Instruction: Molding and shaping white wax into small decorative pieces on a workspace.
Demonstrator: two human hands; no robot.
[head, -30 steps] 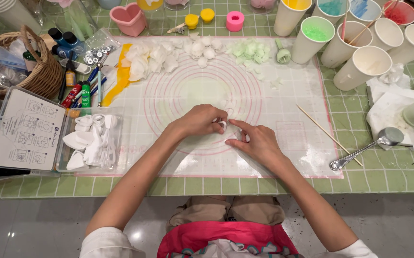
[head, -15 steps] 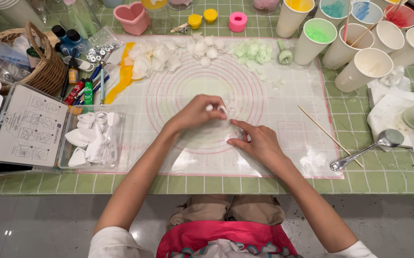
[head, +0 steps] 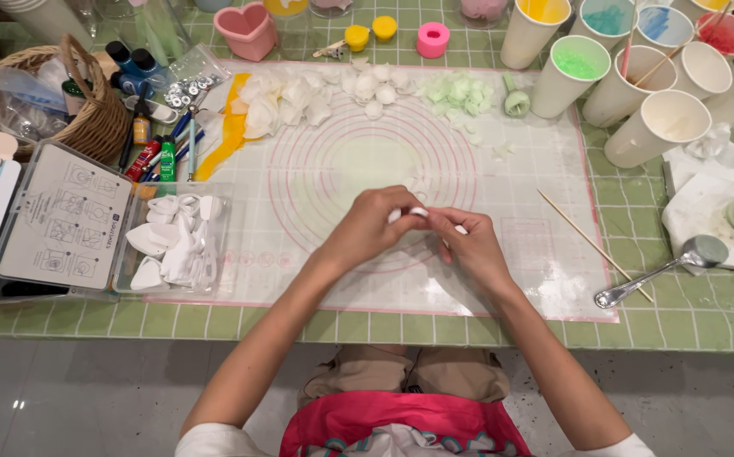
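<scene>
Both hands meet over the middle of a translucent baking mat (head: 299, 178) with pink concentric circles. My left hand (head: 373, 227) and my right hand (head: 467, 245) pinch the same small white clay piece (head: 419, 212) between their fingertips, a little above the mat. A thin wooden stick pokes out under the right hand's fingers. White petal pieces (head: 299, 97) and pale green pieces (head: 460, 91) lie along the mat's far edge.
A clear tray of white cutters (head: 176, 241) and a lidded box (head: 62, 222) sit at left, a wicker basket (head: 88, 118) behind them. Paper cups of coloured powder (head: 574, 72) stand at back right. A metal spoon (head: 663, 267), wooden skewer (head: 591, 245) and crumpled tissue (head: 710, 207) lie at right.
Both hands stayed together over the mat's middle, fingers shifting slightly as they work the white piece. The view has tilted a little.
</scene>
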